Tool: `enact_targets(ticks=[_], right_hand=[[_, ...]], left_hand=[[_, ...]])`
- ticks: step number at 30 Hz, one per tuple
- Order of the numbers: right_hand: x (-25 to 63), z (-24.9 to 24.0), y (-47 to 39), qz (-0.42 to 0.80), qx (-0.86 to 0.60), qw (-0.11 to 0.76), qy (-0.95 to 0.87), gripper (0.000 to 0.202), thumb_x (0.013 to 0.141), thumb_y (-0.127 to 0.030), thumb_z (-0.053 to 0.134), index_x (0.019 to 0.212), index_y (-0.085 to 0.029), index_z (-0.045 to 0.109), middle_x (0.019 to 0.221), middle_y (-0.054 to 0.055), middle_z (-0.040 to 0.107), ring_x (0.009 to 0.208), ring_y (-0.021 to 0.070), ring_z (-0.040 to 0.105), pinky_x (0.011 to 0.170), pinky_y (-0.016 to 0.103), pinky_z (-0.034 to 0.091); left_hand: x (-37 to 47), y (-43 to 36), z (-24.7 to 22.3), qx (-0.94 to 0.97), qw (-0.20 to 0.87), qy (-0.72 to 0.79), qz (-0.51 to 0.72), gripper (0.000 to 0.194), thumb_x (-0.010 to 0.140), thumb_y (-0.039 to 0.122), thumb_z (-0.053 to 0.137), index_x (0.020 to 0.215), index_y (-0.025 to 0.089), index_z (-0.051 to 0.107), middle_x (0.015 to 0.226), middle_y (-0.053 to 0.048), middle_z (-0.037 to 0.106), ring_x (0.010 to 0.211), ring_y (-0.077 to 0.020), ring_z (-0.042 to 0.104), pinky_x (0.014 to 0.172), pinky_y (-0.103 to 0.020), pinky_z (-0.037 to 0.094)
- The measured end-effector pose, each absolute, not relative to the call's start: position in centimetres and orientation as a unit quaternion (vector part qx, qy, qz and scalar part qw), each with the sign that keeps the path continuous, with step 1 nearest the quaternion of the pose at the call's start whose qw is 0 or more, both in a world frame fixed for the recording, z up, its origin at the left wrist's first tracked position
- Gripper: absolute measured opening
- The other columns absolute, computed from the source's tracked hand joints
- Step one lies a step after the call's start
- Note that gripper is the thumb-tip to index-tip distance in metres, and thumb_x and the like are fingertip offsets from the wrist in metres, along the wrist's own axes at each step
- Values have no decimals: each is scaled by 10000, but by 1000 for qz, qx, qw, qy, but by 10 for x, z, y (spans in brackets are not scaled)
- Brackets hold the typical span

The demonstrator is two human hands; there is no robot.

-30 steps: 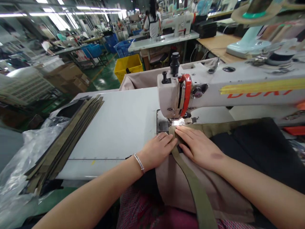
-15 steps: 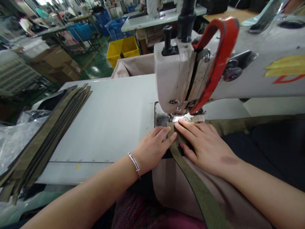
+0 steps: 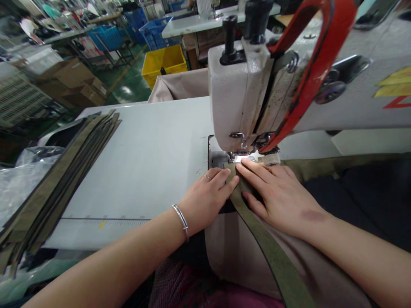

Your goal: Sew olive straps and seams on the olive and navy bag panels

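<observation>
In front of me an olive fabric strip (image 3: 271, 248) runs from my lap up to the presser foot of a sewing machine (image 3: 234, 94), along a beige fabric piece (image 3: 224, 248). My left hand (image 3: 208, 192), wearing a ring and a silver bracelet, has its thumb and forefinger closed on the strip just before the foot. Flat on the fabric right of the strip lies my right hand (image 3: 272, 188), fingers stretched forward and the thumb apart. Its fingertips are close to the foot. The needle point is hard to make out.
A bundle of olive strips (image 3: 64, 171) lies at the left on the white table (image 3: 144, 149), beside clear plastic (image 3: 28, 184). The machine's red guard (image 3: 308, 81) rises at right. Dark fabric (image 3: 362, 196) lies beyond my right arm. Behind stands a yellow bin (image 3: 165, 64).
The view has shifted slightly, and the machine head looks a little larger. Both hands keep nearly the same place on the fabric. The strip's near end has shifted slightly right.
</observation>
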State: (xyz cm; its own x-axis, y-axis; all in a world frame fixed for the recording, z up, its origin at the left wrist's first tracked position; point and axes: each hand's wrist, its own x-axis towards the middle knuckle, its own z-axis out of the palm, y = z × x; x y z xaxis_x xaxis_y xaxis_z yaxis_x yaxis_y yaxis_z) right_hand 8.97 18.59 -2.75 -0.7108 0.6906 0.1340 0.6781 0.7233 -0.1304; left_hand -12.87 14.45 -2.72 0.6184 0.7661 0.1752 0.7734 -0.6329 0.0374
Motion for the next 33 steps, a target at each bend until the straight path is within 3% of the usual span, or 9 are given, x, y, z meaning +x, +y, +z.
enact_targets(ticks=[11,19,33], right_hand=[[87,-26,196,4,-376,61,-925,569,956,-429,411,1472,-194,366,1409,109,493,1178,323,462,906,473,384],[88,-27,196,-2,-374,65,-925,582,959,-442,403,1481,-189,352,1425,108,481,1154,317,470,893,464,385],[89,-29,202,16,-362,96,-927,568,957,-473,431,1459,-212,377,1421,99,479,1188,305,456,952,469,369]], left_hand=[[-129,153,-31,-898,10,-430,-90,412,955,149,440,1362,96,419,1325,-161,514,1280,-257,434,1090,-447,415],[-129,155,-31,-898,22,-429,-95,410,945,155,466,1348,78,454,1323,-172,497,1255,-262,435,1091,-426,414],[-127,159,-31,-886,4,-445,-130,377,960,193,448,1327,142,514,1292,-141,523,1187,-254,482,1046,-443,450]])
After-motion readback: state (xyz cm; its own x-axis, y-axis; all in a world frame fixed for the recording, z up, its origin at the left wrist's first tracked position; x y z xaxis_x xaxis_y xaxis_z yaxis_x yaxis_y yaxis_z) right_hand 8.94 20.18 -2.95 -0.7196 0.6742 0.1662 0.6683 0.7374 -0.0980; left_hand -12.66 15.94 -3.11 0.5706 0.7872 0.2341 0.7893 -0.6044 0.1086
